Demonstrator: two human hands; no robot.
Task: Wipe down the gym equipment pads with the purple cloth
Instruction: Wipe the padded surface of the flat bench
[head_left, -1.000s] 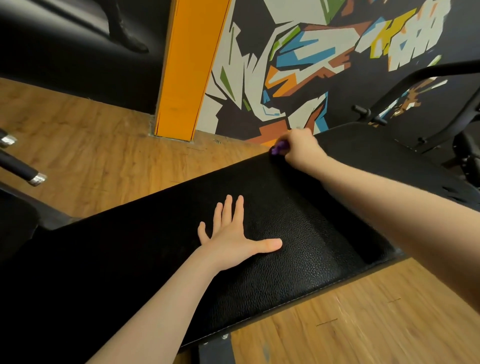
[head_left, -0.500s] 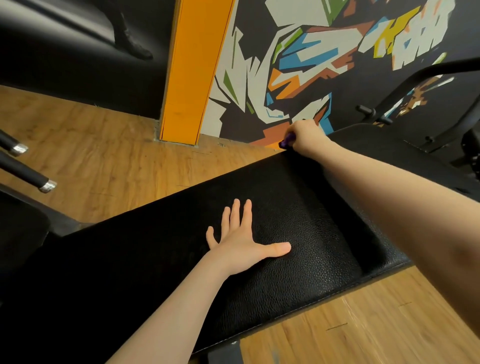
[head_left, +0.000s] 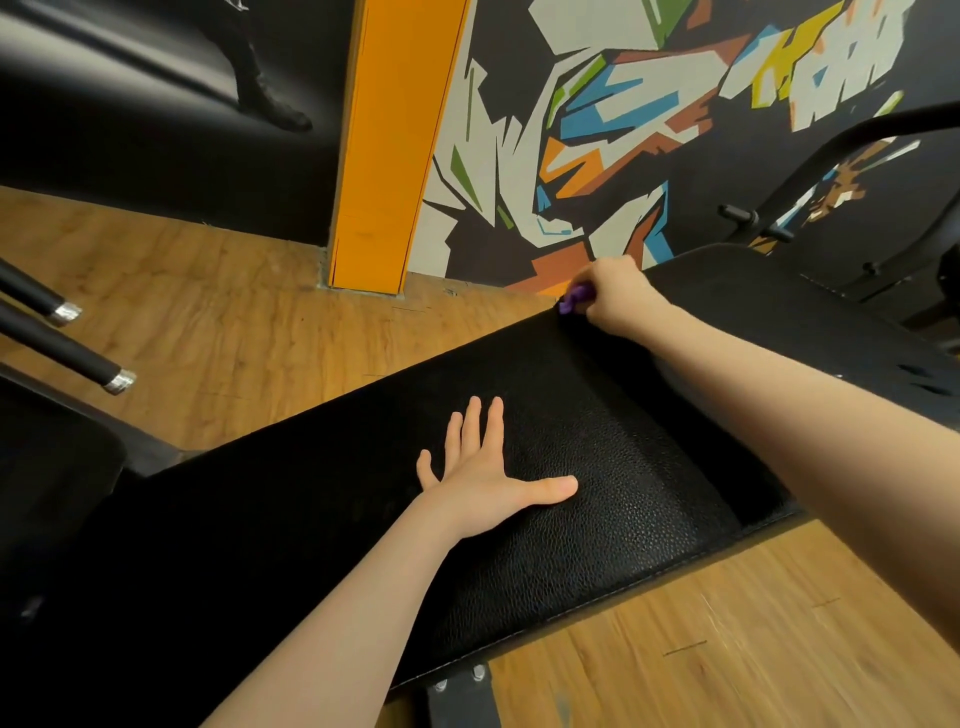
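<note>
A long black leather bench pad (head_left: 597, 483) runs across the middle of the view. My left hand (head_left: 488, 478) lies flat on its centre with fingers straight and spread. My right hand (head_left: 618, 299) reaches to the pad's far edge and grips the purple cloth (head_left: 575, 296), bunched up so only a small bit shows at my fingers. The cloth touches the far edge of the pad, by the gap to a second black pad (head_left: 810, 322) on the right.
Wooden floor (head_left: 218, 312) lies beyond and in front of the bench. An orange pillar (head_left: 389, 156) and a painted wall (head_left: 649, 130) stand behind. Two black bars with chrome ends (head_left: 88, 364) jut in at left. A black machine frame (head_left: 831, 156) rises at right.
My right hand with the cloth has shifted slightly along the pad's far edge. The left hand stays flat on the pad. The camera has moved a little.
</note>
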